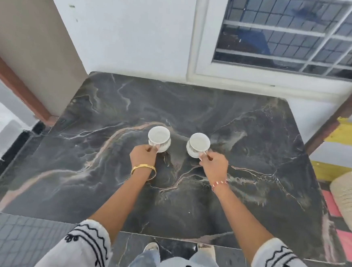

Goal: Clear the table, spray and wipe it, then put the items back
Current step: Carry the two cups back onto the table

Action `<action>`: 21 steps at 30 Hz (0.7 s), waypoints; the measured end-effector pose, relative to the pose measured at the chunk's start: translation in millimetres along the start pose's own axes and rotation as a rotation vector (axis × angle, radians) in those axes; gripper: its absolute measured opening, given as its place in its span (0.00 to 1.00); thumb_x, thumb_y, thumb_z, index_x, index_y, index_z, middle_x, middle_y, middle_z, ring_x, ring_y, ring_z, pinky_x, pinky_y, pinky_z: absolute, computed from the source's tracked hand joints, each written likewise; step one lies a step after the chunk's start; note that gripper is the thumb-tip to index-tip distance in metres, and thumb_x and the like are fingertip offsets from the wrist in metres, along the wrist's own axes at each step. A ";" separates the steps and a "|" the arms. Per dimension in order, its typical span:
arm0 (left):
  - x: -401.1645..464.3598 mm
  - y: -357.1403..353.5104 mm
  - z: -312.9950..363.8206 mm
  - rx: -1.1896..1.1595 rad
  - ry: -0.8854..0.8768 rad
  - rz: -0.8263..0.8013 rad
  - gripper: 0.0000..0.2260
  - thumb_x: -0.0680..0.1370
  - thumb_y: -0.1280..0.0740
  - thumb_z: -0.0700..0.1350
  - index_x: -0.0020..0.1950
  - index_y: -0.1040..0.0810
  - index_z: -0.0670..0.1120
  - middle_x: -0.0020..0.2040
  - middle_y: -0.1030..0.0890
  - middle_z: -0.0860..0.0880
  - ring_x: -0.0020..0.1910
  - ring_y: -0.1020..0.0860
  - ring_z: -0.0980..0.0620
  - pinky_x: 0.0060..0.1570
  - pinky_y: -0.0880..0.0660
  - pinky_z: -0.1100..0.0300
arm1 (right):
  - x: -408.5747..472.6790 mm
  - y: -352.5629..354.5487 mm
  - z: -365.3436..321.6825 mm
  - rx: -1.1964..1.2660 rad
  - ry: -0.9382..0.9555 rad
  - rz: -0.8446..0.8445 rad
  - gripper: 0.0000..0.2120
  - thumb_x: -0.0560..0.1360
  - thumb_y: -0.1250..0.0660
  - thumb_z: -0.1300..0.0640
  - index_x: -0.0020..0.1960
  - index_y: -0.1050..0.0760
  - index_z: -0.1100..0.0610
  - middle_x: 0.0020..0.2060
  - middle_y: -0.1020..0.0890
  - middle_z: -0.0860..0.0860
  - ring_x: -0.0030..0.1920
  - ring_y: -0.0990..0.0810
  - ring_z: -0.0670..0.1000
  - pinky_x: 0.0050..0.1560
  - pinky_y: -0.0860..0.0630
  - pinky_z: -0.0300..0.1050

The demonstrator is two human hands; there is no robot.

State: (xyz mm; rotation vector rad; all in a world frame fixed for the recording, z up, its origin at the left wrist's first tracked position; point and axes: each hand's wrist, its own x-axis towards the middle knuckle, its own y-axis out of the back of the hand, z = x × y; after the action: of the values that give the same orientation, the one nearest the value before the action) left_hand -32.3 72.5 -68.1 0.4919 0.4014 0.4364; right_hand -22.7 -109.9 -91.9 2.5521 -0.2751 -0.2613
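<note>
Cups are held by their handles, one pinched in each grip: the left hand (143, 155) closed on the left cup (159, 138), the right hand (214, 166) on the right cup (198, 144), so both can be handled together. Two cups are counted, mid-surface (254, 139); beyond them, nothing else is seen on it.

Left hand (143, 155), right hand (214, 165) each pinch cup handle: left cup (159, 138), right cup (198, 144).
</note>
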 end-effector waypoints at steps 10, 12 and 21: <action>16.2 10.7 -18.2 0.031 -0.032 -0.018 0.13 0.75 0.35 0.47 0.43 0.18 0.37 0.41 0.17 0.37 0.45 0.21 0.39 0.50 0.26 0.52 | -0.4 -6.1 6.4 -0.034 -0.078 0.108 0.13 0.76 0.35 0.58 0.44 0.20 0.70 0.40 0.16 0.64 0.46 0.19 0.61 0.52 0.25 0.51; 18.7 10.1 -19.0 0.031 -0.038 -0.032 0.13 0.75 0.35 0.46 0.44 0.17 0.37 0.42 0.16 0.38 0.46 0.20 0.39 0.52 0.25 0.52 | 1.2 -5.9 7.9 -0.037 -0.091 0.108 0.13 0.76 0.35 0.59 0.44 0.20 0.70 0.41 0.16 0.64 0.46 0.18 0.62 0.53 0.24 0.53; 20.9 4.6 -24.6 0.030 -0.055 -0.056 0.13 0.76 0.36 0.48 0.48 0.18 0.38 0.45 0.16 0.39 0.48 0.20 0.42 0.55 0.27 0.55 | 2.3 -8.9 8.5 0.007 -0.142 0.125 0.14 0.75 0.34 0.58 0.41 0.21 0.70 0.39 0.17 0.65 0.45 0.18 0.66 0.52 0.24 0.60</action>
State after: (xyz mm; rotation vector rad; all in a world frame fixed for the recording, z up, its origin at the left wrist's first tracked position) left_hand -27.7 95.3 -91.0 0.5196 0.3683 0.3626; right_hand -21.3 -107.5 -104.1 2.5150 -0.4891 -0.3952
